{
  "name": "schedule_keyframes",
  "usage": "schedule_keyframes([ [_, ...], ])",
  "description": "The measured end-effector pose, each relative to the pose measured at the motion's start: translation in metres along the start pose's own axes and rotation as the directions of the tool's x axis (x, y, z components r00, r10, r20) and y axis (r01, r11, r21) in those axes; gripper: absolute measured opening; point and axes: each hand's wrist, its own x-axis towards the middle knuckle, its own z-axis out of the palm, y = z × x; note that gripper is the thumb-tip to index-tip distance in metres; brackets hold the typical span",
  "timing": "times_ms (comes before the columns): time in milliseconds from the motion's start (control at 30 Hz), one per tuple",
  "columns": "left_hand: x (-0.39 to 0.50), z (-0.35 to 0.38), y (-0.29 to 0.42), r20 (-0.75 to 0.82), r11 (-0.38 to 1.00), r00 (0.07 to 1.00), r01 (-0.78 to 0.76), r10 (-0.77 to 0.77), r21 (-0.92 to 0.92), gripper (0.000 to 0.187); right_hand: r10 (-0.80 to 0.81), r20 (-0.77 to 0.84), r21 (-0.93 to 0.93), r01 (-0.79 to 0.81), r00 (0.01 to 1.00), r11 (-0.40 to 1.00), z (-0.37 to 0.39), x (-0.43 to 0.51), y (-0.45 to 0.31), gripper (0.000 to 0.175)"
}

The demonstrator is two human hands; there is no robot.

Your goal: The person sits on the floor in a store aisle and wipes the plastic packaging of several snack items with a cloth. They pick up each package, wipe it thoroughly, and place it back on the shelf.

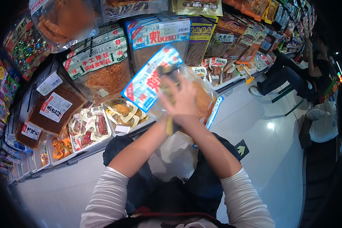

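In front of my knees is a clear plastic packet (205, 99) of orange-brown food with a white, blue-edged header, tilted over the floor. My right hand (182, 99) is over its middle, blurred, with the fingers partly spread. It appears to grip a black-and-yellow handheld tool (168, 69), perhaps a price labeller; the tool's yellow end shows below the palm. My left forearm (142, 151) reaches in beneath the right hand and the packet, so the left hand itself is hidden. Behind the packet hang similar blue-edged packets (159, 37).
Green-edged packets of shredded snack (107, 79) and brown slab packs (55, 109) hang to the left. White bins (89, 128) of small wrapped snacks line the shelf's lower edge. At right sits another person (290, 71), legs stretched across the tiled floor (262, 128).
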Motion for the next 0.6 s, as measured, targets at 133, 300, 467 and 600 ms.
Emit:
schedule_keyframes([
  [133,-0.005,-0.010,0.009,-0.007,0.998,0.999,-0.035,0.035,0.058,0.094,-0.396,0.112,0.093,0.387,0.911,0.917,0.009,-0.029,-0.036,0.033],
  [300,-0.012,-0.015,0.018,-0.055,0.987,0.994,-0.090,0.098,0.133,0.092,-0.438,0.096,0.192,0.416,0.894,0.889,0.002,-0.032,-0.038,0.026],
  [467,-0.006,-0.021,0.015,-0.169,0.943,0.966,-0.139,0.196,0.301,0.089,-0.193,-0.011,-0.067,0.192,0.981,0.979,-0.019,-0.023,-0.009,0.027],
  [600,-0.004,-0.032,0.028,0.366,0.965,0.928,0.028,0.072,-0.261,0.101,-0.031,-0.201,-0.149,0.000,0.979,0.989,-0.034,0.001,0.022,0.026],
])
